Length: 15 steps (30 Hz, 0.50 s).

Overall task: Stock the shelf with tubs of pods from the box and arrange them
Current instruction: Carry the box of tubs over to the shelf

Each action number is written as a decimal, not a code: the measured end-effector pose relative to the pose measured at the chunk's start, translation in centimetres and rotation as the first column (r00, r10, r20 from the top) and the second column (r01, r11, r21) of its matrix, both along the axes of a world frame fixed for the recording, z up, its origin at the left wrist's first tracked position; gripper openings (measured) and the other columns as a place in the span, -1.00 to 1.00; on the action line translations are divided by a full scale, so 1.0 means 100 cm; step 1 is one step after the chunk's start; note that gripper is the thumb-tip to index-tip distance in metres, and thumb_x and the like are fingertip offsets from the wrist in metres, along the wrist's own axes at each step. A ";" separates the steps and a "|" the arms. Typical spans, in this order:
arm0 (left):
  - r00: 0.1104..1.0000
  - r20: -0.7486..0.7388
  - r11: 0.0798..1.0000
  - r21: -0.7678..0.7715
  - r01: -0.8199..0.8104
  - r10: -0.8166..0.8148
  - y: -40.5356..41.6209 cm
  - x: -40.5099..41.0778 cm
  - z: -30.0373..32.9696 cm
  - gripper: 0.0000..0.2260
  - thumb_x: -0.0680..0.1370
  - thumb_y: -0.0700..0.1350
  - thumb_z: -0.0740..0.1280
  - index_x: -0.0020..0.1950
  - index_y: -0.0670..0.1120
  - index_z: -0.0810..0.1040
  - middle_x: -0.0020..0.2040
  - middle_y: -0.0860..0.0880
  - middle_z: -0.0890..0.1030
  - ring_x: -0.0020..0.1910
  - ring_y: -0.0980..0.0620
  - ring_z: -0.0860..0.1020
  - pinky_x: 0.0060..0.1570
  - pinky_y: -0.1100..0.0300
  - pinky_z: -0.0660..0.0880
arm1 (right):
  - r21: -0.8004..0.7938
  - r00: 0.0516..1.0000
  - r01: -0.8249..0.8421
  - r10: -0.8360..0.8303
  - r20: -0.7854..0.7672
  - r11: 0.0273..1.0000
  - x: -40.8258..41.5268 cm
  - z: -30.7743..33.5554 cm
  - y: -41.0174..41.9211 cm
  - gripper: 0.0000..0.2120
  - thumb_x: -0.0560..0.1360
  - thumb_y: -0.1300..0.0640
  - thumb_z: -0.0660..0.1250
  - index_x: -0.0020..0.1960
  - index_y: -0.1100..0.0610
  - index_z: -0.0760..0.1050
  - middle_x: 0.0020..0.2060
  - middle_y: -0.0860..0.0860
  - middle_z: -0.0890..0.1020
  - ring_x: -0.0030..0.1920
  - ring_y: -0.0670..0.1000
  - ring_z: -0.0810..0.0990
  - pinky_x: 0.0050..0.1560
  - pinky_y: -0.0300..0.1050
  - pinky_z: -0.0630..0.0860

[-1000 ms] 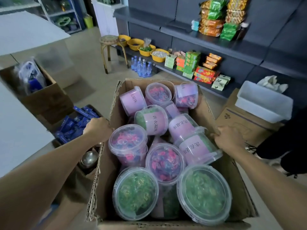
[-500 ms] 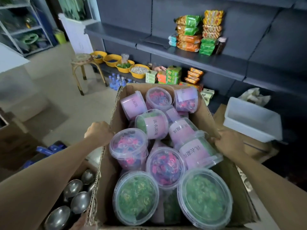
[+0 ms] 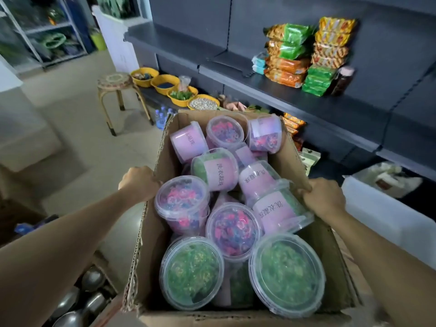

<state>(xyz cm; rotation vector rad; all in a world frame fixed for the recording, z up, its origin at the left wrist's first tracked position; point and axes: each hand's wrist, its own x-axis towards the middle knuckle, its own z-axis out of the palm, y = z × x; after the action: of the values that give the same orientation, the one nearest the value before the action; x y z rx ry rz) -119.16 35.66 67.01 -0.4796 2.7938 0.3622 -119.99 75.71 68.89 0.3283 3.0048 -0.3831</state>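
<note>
An open cardboard box [image 3: 285,149] is held in front of me, filled with several clear tubs of pods. Two near tubs hold green pods [image 3: 192,271], others hold pink and blue pods [image 3: 232,228], and some lie on their sides showing pink labels [image 3: 218,171]. My left hand [image 3: 139,182] grips the box's left wall. My right hand [image 3: 323,197] grips the right wall. The dark shelf [image 3: 259,88] runs behind the box, from upper left to the right.
Stacked snack packets [image 3: 306,55] sit on the shelf at the right. Yellow bowls [image 3: 174,87] line the lowest shelf beside a stool [image 3: 118,90]. A white plastic bin [image 3: 382,213] stands at the right. Metal ladles [image 3: 92,298] lie at the lower left.
The box, carried in both hands, has moved closer to the dark shelf and turned toward it. The box of blue packets at the left has dropped out of sight.
</note>
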 end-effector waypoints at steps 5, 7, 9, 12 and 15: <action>0.994 -0.022 0.994 0.043 -0.105 0.106 0.012 -0.067 0.004 -0.71 0.49 0.03 0.29 -0.04 -0.20 0.60 -0.03 -0.20 0.61 0.02 -0.24 0.57 -0.03 0.06 0.53 | -0.012 1.000 -0.011 0.011 0.004 1.000 -0.080 -0.003 0.008 -0.82 0.46 0.03 0.35 -0.11 0.14 0.61 -0.11 0.19 0.62 -0.06 0.25 0.59 -0.15 -0.09 0.47; 0.996 -0.005 0.996 0.025 -0.084 0.084 0.009 -0.098 -0.001 -0.67 0.48 0.06 0.26 0.02 -0.17 0.62 0.05 -0.20 0.62 0.07 -0.25 0.56 0.01 0.07 0.53 | -0.009 1.000 -0.012 0.012 0.011 1.000 -0.113 -0.004 0.006 -0.82 0.46 0.01 0.34 -0.08 0.11 0.61 -0.08 0.19 0.61 -0.03 0.26 0.59 -0.11 -0.06 0.48; 0.997 0.009 0.997 0.014 -0.073 0.073 0.005 -0.130 -0.005 -0.67 0.49 0.06 0.26 0.02 -0.17 0.62 0.05 -0.19 0.62 0.07 -0.24 0.57 0.02 0.06 0.53 | 0.009 1.000 -0.018 0.018 0.009 1.000 -0.145 -0.009 0.005 -0.81 0.46 0.00 0.34 -0.07 0.11 0.61 -0.06 0.18 0.61 -0.01 0.24 0.58 -0.13 -0.08 0.46; 0.996 -0.014 0.996 0.027 -0.089 0.089 0.004 -0.180 -0.007 -0.71 0.49 0.01 0.29 0.01 -0.17 0.62 0.04 -0.20 0.61 0.07 -0.24 0.57 0.02 0.05 0.53 | 0.025 1.000 -0.021 0.021 0.004 0.999 -0.200 -0.015 -0.001 -0.79 0.46 -0.01 0.34 -0.03 0.11 0.61 -0.01 0.18 0.61 0.02 0.23 0.57 -0.13 -0.08 0.45; 0.992 -0.021 0.992 0.029 -0.122 0.123 0.001 -0.227 -0.007 -0.71 0.49 -0.01 0.30 0.06 -0.18 0.61 0.10 -0.24 0.59 0.11 -0.26 0.55 0.05 0.03 0.52 | 0.047 1.000 -0.005 0.005 -0.009 0.999 -0.252 -0.019 -0.005 -0.75 0.44 -0.03 0.35 0.02 0.09 0.61 0.04 0.20 0.60 0.07 0.27 0.56 -0.04 -0.01 0.50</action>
<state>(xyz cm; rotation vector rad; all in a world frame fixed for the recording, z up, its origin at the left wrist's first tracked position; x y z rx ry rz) -141.90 35.73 66.29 -0.6458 2.7841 0.4352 -145.19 75.18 67.00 0.3233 3.0263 -0.3151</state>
